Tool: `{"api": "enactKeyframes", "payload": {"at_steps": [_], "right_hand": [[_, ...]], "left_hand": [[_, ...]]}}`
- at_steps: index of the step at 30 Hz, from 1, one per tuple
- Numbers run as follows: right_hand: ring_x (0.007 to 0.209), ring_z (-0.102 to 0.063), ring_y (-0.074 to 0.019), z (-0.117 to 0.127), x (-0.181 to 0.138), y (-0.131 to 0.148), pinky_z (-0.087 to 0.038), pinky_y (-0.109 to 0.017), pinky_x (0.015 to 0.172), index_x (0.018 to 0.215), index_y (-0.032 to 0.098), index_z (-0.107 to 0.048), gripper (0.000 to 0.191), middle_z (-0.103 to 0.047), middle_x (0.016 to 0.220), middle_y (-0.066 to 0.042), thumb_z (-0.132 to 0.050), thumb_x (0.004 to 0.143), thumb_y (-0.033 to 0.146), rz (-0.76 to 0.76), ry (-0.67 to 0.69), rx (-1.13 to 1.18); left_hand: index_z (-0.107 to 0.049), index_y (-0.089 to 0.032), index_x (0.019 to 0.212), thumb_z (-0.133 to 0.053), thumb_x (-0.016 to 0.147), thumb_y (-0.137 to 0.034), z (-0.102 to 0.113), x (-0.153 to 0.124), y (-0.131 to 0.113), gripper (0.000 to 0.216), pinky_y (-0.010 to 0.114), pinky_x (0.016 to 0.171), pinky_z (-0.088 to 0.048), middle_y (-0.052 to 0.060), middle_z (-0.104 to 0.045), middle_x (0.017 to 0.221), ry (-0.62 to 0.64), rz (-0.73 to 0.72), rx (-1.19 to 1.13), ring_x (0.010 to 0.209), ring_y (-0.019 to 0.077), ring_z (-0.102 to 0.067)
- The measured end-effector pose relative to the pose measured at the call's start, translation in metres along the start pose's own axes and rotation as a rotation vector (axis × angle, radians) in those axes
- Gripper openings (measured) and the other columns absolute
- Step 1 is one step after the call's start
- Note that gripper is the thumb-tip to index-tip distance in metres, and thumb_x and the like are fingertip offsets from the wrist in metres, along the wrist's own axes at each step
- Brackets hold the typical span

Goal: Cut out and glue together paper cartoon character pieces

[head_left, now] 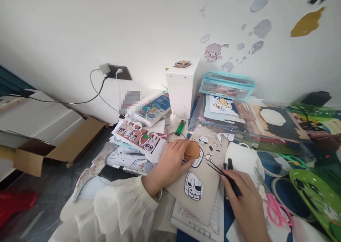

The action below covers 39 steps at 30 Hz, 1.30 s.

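Observation:
My left hand (172,164) has its thumb and fingertips at the edges of an orange-brown cutout (193,151), holding it over a white, black-outlined character cutout (198,161). Black-handled tweezers (226,178) are gripped in my right hand (245,199); their thin tips point left, just right of the cutouts. Beneath lies a beige sheet (183,190) with several cut pieces. One is a white cartoon face cutout (193,186) nearer to me. A gridded white board (197,217) sits partly under the sheet.
A green lighter (180,127) lies beyond my left hand, before a white box (181,89). On the right are pink scissors (278,212), tape rolls and a green tray (317,203). A printed character strip (138,137) lies left; a clear blue-edged pouch (227,86) stands behind.

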State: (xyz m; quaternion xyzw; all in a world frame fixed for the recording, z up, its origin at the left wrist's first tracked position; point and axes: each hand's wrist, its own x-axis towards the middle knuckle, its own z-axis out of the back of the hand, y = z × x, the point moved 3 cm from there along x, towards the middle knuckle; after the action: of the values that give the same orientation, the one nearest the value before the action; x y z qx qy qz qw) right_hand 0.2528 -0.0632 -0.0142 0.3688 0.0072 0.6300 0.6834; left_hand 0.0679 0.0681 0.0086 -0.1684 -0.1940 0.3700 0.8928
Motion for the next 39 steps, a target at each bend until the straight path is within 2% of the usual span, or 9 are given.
{"api": "enactKeyframes", "payload": {"at_steps": [12,20,23,26,29,33,39], "right_hand": [[0.085,-0.062,-0.0213,-0.002,0.002,0.001,-0.049,-0.035,0.074,0.097,0.02,-0.064,0.02,-0.066,0.091,-0.006,-0.05,0.092,0.034,0.003,-0.033,-0.006],[0.086,-0.062,-0.0222,-0.002,0.002,0.001,-0.05,-0.036,0.076,0.097,0.021,-0.064,0.021,-0.067,0.092,-0.007,-0.049,0.092,0.033,-0.003,-0.019,-0.001],[0.086,-0.062,-0.0218,-0.001,0.001,0.002,-0.049,-0.035,0.075,0.097,0.021,-0.064,0.02,-0.066,0.092,-0.007,-0.049,0.092,0.033,-0.012,-0.013,0.002],[0.086,-0.061,-0.0215,-0.001,0.001,0.002,-0.049,-0.035,0.074,0.097,0.021,-0.064,0.02,-0.066,0.092,-0.007,-0.049,0.092,0.034,-0.017,-0.017,0.006],[0.085,-0.062,-0.0212,-0.001,0.001,0.001,-0.049,-0.035,0.075,0.096,0.021,-0.064,0.021,-0.067,0.091,-0.007,-0.05,0.092,0.035,-0.015,-0.02,0.016],[0.085,-0.062,-0.021,-0.002,0.001,0.0,-0.05,-0.035,0.075,0.096,0.021,-0.065,0.02,-0.067,0.091,-0.006,-0.05,0.091,0.034,-0.018,-0.018,0.032],[0.086,-0.063,-0.0221,-0.002,0.0,-0.002,-0.052,-0.037,0.075,0.098,0.021,-0.065,0.017,-0.067,0.092,-0.007,-0.052,0.09,0.03,0.004,-0.014,0.069]], "left_hand": [[-0.046,-0.016,0.119,-0.064,0.078,-0.024,0.004,0.0,-0.001,0.045,0.043,0.092,-0.047,0.012,-0.061,0.113,-0.047,0.005,-0.002,0.108,0.0278,-0.056],[-0.05,-0.017,0.113,-0.071,0.071,-0.032,0.008,-0.004,-0.004,0.048,0.044,0.087,-0.048,0.01,-0.062,0.107,-0.041,-0.022,0.042,0.101,0.0279,-0.058],[-0.052,-0.017,0.11,-0.064,0.081,-0.033,0.01,-0.002,-0.002,0.035,0.042,0.085,-0.049,0.009,-0.063,0.104,-0.051,-0.018,0.086,0.098,0.0257,-0.059],[-0.055,-0.016,0.102,-0.048,0.092,-0.02,0.013,0.004,0.003,0.013,0.039,0.081,-0.05,0.009,-0.064,0.098,-0.052,-0.031,0.166,0.093,0.023,-0.06],[-0.058,-0.015,0.094,-0.043,0.093,-0.01,0.016,0.015,0.005,0.016,0.037,0.076,-0.05,0.008,-0.065,0.088,0.025,-0.134,0.264,0.086,0.0226,-0.061],[-0.058,-0.011,0.098,-0.046,0.089,-0.003,0.016,0.031,0.005,0.017,0.033,0.065,-0.049,0.009,-0.065,0.085,0.177,-0.326,0.383,0.077,0.0223,-0.062],[-0.057,-0.01,0.101,-0.045,0.089,-0.001,0.011,0.046,0.007,0.019,0.029,0.06,-0.047,0.009,-0.064,0.087,0.258,-0.474,0.502,0.073,0.0194,-0.063]]}}
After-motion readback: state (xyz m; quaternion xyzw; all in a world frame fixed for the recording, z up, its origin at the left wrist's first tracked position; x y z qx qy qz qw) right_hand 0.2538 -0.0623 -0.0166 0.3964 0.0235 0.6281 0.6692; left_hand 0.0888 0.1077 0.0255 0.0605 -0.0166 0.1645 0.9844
